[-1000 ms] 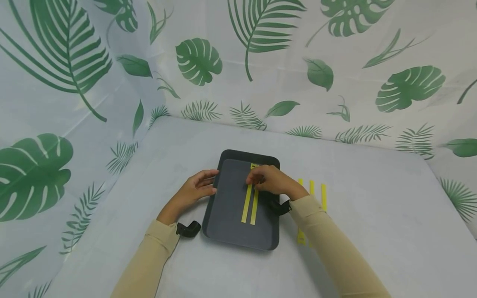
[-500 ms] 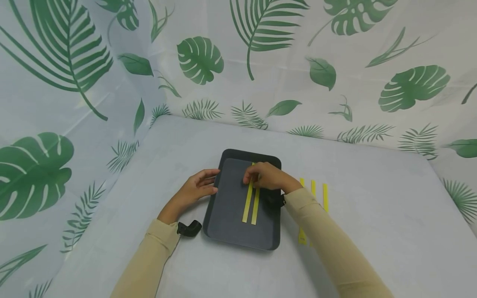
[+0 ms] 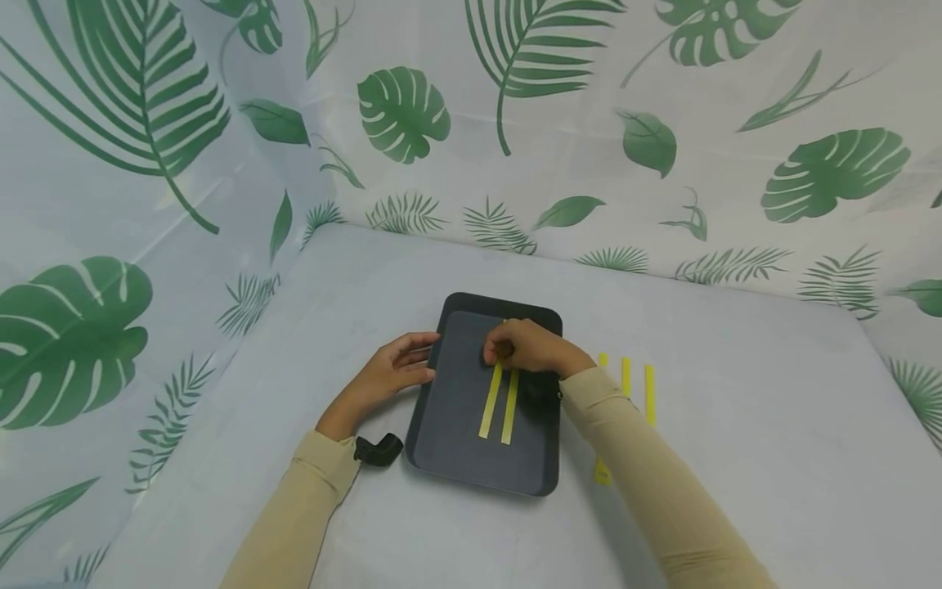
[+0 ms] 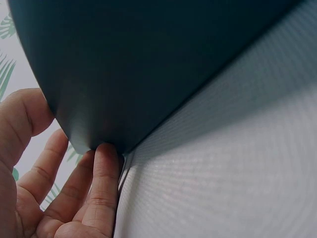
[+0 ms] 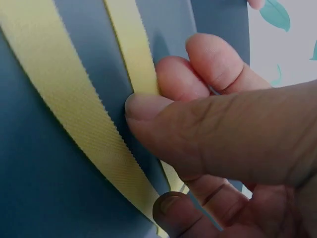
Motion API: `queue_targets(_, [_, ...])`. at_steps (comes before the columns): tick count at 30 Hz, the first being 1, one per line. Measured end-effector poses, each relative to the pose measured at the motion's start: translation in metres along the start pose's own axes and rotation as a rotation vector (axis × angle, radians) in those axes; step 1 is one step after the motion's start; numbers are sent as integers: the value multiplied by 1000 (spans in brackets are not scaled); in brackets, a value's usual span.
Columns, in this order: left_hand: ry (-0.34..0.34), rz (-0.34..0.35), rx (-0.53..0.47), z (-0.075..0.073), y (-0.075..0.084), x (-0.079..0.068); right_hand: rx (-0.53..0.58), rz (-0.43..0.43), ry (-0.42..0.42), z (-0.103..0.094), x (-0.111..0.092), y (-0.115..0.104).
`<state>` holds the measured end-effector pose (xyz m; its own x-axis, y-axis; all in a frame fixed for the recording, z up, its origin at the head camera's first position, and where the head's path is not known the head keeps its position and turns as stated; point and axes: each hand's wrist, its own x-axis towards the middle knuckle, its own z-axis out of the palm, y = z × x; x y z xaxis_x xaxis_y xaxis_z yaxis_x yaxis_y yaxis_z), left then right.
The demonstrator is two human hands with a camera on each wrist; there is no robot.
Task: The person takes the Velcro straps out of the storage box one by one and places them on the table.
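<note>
Leaf-print backdrop (image 3: pixel 441 182) beyond both hands; L hand (image 3: pixel 388 368), relaxed, touches gray tray (image 3: pixel 449 417); R hand (image 3: pixel 531 346) pinches yel. fabric strap (image 3: pixel 491 401), 2nd strap (image 3: pixel 509 409) beside.

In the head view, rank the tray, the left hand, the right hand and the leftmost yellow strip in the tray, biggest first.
1. Tray
2. Left hand and right hand: too alike to rank
3. Leftmost yellow strip, partly hidden by the right hand
</note>
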<state>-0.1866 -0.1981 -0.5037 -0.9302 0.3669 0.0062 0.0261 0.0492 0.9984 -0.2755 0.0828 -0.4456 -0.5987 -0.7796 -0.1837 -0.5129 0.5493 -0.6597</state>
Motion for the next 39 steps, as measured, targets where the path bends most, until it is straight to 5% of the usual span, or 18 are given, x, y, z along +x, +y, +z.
queue_targets(16, [-5,8,-22,4,0,2,17,-34,28,-3,-5,-2])
queue_targets(30, [-14,8,-17,3,1,0,45,-195,163,-16,-12,-15])
queue_targets(39, [-12,0,-24,1,-3,0,54,-205,245,-24,-19,-29])
